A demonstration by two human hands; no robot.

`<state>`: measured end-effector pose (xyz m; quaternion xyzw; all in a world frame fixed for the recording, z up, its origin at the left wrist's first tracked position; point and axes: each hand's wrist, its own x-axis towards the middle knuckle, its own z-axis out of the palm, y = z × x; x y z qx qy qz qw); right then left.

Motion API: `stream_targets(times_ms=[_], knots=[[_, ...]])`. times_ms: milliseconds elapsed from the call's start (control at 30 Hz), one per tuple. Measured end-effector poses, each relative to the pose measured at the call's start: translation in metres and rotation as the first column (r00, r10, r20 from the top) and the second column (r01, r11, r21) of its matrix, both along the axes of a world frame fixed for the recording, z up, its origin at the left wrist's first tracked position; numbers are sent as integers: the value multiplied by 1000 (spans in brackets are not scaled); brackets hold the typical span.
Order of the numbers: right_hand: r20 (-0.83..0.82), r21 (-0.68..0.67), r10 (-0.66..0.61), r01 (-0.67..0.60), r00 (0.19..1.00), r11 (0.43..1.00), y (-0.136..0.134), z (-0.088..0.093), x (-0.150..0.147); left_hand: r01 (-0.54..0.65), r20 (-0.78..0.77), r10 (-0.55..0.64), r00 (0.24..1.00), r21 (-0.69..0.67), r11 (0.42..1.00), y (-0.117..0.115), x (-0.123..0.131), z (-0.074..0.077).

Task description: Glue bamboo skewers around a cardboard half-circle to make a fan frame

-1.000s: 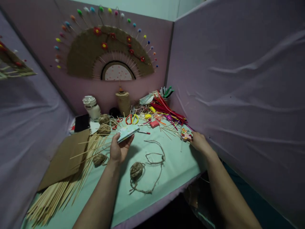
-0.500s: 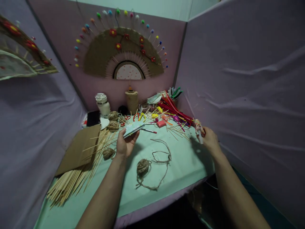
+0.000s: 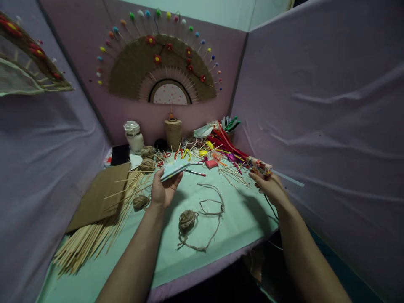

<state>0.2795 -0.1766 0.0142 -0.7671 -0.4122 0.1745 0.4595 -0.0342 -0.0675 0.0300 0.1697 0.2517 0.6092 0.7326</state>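
Note:
My left hand grips a flat, pale blue pad with a pale edge, tilted above the table; I cannot make out exactly what it is. Off to the right, my right hand is closed around a flower-patterned hot glue gun. A pale glue stick juts out of its back end, and a dark cord hangs below. On the cloth between my arms lies a ball of jute twine, its loose strand looped to the right. A red-tipped pen lies just beyond the pad.
Thin bamboo sticks and a cardboard sheet cover the left side. At the back stand a jar, a twine spool and red pipe cleaners. A decorated fan hangs on the wall behind.
The glue gun has turned in my right hand, so its patterned side and the glue stick now show. My left hand still holds the pad in nearly the same place.

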Motion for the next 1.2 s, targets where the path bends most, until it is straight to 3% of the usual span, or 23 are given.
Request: stream_targets(times_ms=[133, 233, 400, 567, 800, 1033, 1200], knots=[[-111, 71, 152, -145, 982, 987, -14, 14, -47, 12, 11, -12, 1000, -7, 1000, -1, 0, 0], [-31, 120, 259, -253, 965, 960, -19, 19, -86, 33, 14, -33, 999, -7, 999, -3, 1, 1], [110, 291, 251, -272, 962, 917, -14, 11, -124, 44, 21, -46, 999, 48, 998, -8, 2, 1], [60, 306, 315, -318, 947, 897, -8, 0, -137, 100, 17, -102, 995, 87, 991, -14, 5, -2], [60, 321, 347, -347, 936, 881, -7, 0, -148, 170, 31, -172, 985, 66, 983, -20, 11, -3], [253, 411, 224, -314, 941, 856, -4, -1, -154, 135, 63, -135, 989, 10, 991, -23, 16, -3], [250, 406, 184, -275, 951, 872, -1, -5, -159, 173, 81, -174, 981, 24, 985, -22, 16, -6]])
